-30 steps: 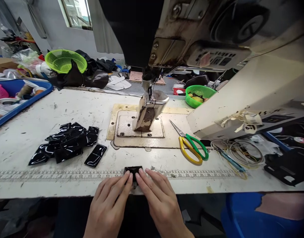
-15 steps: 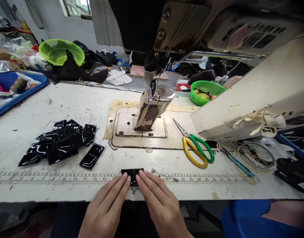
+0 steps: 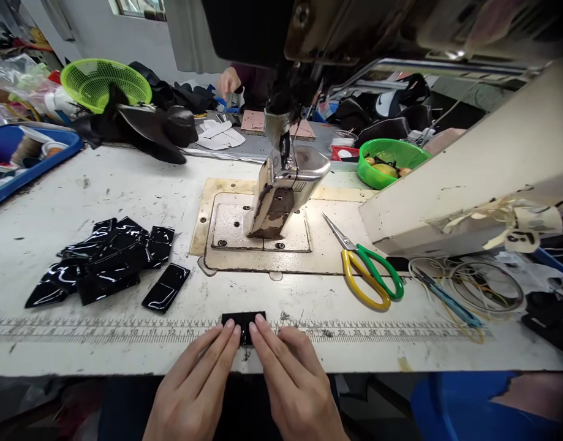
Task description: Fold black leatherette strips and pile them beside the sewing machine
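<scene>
A small glossy black patent leather piece lies across the printed ruler strip at the table's front edge. My left hand presses its left part with the fingertips, fingers held together. Close beside it, my right hand bears down on the right part in the same way. Both thumbs are hidden under the hands. To the left, one loose patent leather piece lies near a heap of similar pieces. Green-and-yellow-handled scissors rest on the right, blades pointing away from me.
A post-bed sewing machine stands in the middle, its arm overhead. Right: a thread snipper among loops of cord, and a green bowl. Left: a blue tray and a lime basket. Behind, a co-worker's hand shows.
My fingertips still press the piece, with little visible shift. My view has tilted slightly. The dark leather at the back left has moved, and a co-worker's hand has appeared behind the machine.
</scene>
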A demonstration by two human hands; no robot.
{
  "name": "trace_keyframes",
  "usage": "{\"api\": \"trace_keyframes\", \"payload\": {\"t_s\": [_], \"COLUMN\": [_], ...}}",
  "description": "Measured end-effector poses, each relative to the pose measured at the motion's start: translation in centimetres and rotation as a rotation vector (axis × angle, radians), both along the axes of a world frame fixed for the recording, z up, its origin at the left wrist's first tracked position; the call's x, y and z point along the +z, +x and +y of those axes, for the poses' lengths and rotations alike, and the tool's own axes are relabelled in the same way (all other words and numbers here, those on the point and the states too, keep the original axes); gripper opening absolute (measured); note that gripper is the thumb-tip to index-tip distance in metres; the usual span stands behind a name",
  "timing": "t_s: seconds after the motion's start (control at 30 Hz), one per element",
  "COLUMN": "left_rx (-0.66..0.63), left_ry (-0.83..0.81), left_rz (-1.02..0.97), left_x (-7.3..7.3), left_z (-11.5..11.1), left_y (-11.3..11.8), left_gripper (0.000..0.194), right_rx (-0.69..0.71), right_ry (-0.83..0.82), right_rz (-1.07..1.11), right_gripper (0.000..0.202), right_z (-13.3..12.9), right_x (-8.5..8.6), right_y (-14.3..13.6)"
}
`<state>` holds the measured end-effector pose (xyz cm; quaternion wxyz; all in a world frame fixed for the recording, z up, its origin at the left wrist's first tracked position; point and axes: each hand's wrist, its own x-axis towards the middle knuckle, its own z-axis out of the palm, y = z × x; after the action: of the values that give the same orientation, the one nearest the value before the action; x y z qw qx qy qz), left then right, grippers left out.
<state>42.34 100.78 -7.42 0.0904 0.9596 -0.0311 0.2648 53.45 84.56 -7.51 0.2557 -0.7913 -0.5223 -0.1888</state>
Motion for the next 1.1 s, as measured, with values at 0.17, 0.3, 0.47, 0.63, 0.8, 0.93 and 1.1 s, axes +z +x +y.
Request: {"api": "trace_keyframes", "payload": {"t_s": [0.17, 0.3, 0.47, 0.63, 0.8, 0.93, 1.1], "left_rx": [0.005, -0.004, -0.012, -0.026, -0.037, -0.022, -0.013], "left_ry": [0.019, 0.062, 0.101, 0.147, 0.16, 0.121, 0.077], "left_rz": [0.011, 0.006, -0.011, -0.019, 0.007, 0.008, 0.009], "left_x": [0.24, 0.26, 0.52, 0.66, 0.45, 0.18, 0.02], "left_z": [-0.18, -0.04, -0.27, -0.55, -0.49, -0.61, -0.76], "left_y": [0.01, 0.0, 0.22, 0.41, 0.36, 0.19, -0.19], "left_gripper": [0.041, 0.04, 0.04, 0.033, 0.034, 0.033, 0.035], "right_rx": [0.005, -0.004, -0.012, -0.007, -0.008, -0.004, -0.007], "right_ry": [0.015, 0.025, 0.04, 0.042, 0.05, 0.042, 0.067], "right_rz": [0.008, 0.005, 0.007, 0.012, 0.008, 0.017, 0.053], "right_gripper": [0.036, 0.036, 0.036, 0.035, 0.035, 0.036, 0.039], "right_z": [0.21, 0.4, 0.64, 0.86, 0.92, 0.79, 0.56], "right_x": [0.06, 0.27, 0.49, 0.52, 0.61, 0.41, -0.36], "right_y": [-0.26, -0.33, -0.42, -0.58, -0.48, -0.61, -0.96]}}
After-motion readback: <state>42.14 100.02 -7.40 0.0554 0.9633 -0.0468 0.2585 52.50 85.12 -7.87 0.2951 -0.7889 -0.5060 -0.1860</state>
